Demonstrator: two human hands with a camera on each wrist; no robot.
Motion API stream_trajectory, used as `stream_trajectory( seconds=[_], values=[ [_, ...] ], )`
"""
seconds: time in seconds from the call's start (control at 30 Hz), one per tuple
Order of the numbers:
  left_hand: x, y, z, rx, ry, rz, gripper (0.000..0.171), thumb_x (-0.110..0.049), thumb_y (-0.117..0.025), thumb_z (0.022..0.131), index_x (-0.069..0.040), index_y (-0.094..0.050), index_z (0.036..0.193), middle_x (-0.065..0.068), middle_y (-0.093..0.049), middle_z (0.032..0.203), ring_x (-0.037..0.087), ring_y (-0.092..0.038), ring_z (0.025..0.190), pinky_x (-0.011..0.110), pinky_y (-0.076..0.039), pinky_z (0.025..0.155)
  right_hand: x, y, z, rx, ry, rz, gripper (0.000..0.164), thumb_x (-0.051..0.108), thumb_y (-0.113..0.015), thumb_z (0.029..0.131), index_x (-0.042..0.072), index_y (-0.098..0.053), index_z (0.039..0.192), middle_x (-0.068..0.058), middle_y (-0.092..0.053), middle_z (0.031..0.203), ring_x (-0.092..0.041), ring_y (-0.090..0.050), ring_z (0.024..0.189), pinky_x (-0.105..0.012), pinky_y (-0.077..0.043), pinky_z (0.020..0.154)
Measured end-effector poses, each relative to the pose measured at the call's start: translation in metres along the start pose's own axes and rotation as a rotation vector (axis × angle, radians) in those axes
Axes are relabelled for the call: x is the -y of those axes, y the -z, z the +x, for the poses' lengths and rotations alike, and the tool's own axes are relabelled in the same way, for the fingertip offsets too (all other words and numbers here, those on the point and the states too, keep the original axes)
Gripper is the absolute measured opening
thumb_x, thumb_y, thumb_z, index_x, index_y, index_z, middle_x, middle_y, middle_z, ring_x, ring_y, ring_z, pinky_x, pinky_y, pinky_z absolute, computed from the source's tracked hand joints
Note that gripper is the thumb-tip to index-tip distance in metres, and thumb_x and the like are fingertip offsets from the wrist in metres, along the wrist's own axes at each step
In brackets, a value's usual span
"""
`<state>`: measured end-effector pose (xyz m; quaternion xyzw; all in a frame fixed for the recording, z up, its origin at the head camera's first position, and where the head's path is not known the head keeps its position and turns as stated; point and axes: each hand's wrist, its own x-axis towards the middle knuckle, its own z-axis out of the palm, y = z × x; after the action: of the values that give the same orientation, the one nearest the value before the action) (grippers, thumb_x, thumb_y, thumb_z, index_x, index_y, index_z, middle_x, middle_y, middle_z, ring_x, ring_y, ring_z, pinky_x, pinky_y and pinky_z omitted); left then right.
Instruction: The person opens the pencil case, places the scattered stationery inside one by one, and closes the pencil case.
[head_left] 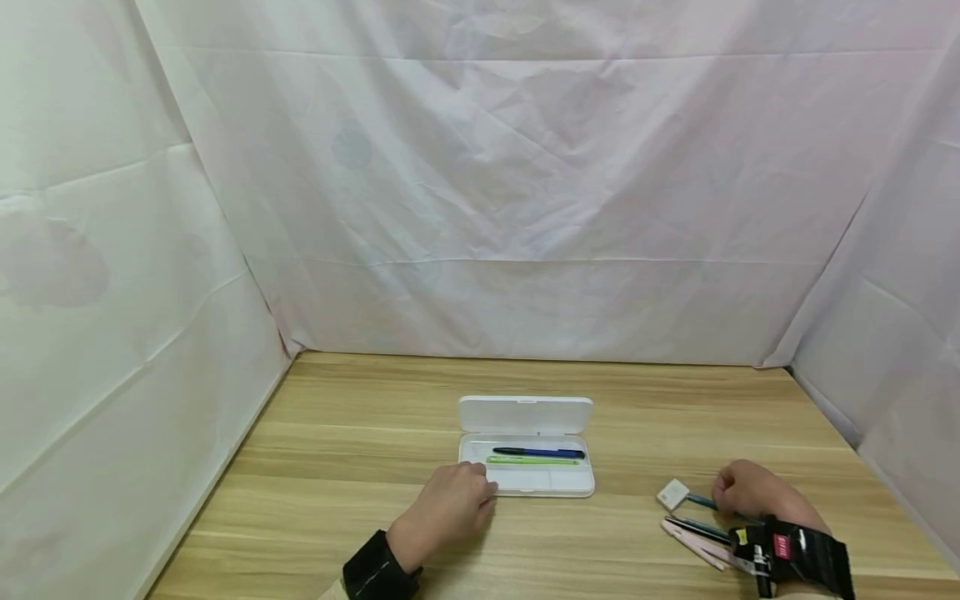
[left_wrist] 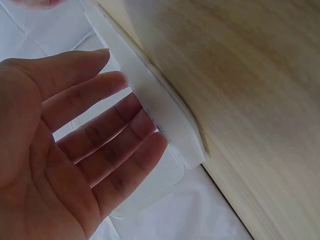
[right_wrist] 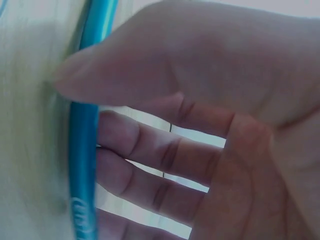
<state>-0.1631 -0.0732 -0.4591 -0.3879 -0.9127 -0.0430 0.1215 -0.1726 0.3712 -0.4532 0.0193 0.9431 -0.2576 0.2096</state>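
Observation:
A white pencil case [head_left: 583,483] lies with its lid raised in the middle of the table. Inside it are a dark blue pen [head_left: 538,452] and a bright green pen [head_left: 531,460]. At the case's front left corner is my left hand [head_left: 447,506]; the left wrist view shows its relaxed fingertips [left_wrist: 150,145] against the case's white side. Farther right, my right hand [head_left: 759,490] pinches a teal pen [right_wrist: 82,165] close over the table, its thumb across the barrel and the other fingers along the far side.
A white block-shaped eraser [head_left: 672,495] lies beside the teal pen's end. Closer to the front are pale pink sticks [head_left: 692,546] and dark pens [head_left: 693,527], partly hidden by the right wrist's black strap. White cloth [head_left: 525,208] hangs around the wooden table [head_left: 360,417].

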Motion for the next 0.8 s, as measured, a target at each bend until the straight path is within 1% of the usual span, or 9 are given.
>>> stream_trajectory(
  seconds=[0.2,0.37,0.5,0.67,0.8],
  values=[
    [0.0,0.0,0.0,0.002,0.0,-0.01,0.008,-0.019,-0.073,0.086,-0.017,-0.073,0.078,-0.005,-0.059,0.07,0.009,-0.055,0.062,0.023,-0.042,0.052,0.003,0.002,-0.003,-0.017,0.021,-0.007,0.009,-0.002,-0.061,0.078,0.007,-0.061,0.076,0.0,-0.051,0.069,-0.016,-0.047,0.064,-0.028,-0.036,0.059],
    [0.001,-0.001,0.0,0.003,0.001,-0.022,0.008,-0.018,-0.073,0.086,-0.017,-0.073,0.078,-0.005,-0.06,0.071,0.008,-0.055,0.062,0.022,-0.041,0.052,0.006,0.005,-0.007,-0.023,0.028,-0.009,0.008,-0.002,-0.061,0.079,0.006,-0.062,0.078,0.0,-0.052,0.07,-0.017,-0.047,0.065,-0.03,-0.037,0.059],
    [0.001,-0.001,0.0,-0.001,-0.015,0.008,0.01,-0.011,-0.072,0.084,-0.018,-0.074,0.077,-0.005,-0.061,0.069,0.007,-0.055,0.061,0.022,-0.04,0.049,0.009,0.007,-0.009,-0.027,0.032,-0.015,0.007,-0.001,-0.061,0.08,0.006,-0.062,0.078,0.0,-0.051,0.071,-0.017,-0.046,0.066,-0.03,-0.036,0.06],
    [0.0,0.0,0.001,0.003,-0.032,0.084,0.017,-0.004,-0.071,0.08,-0.02,-0.074,0.076,-0.005,-0.059,0.067,0.007,-0.054,0.059,0.022,-0.039,0.047,0.011,0.01,-0.01,-0.038,0.057,-0.026,0.005,-0.001,-0.062,0.079,0.005,-0.062,0.079,0.0,-0.051,0.072,-0.017,-0.046,0.068,-0.029,-0.035,0.06],
    [0.0,0.001,0.001,0.027,-0.023,0.089,0.021,-0.001,-0.072,0.077,-0.022,-0.076,0.079,-0.005,-0.061,0.069,0.007,-0.056,0.062,0.022,-0.041,0.048,0.015,0.012,-0.012,-0.041,0.089,-0.037,0.003,0.0,-0.063,0.081,0.003,-0.061,0.08,0.0,-0.051,0.074,-0.018,-0.046,0.071,-0.03,-0.036,0.061]
  ],
)
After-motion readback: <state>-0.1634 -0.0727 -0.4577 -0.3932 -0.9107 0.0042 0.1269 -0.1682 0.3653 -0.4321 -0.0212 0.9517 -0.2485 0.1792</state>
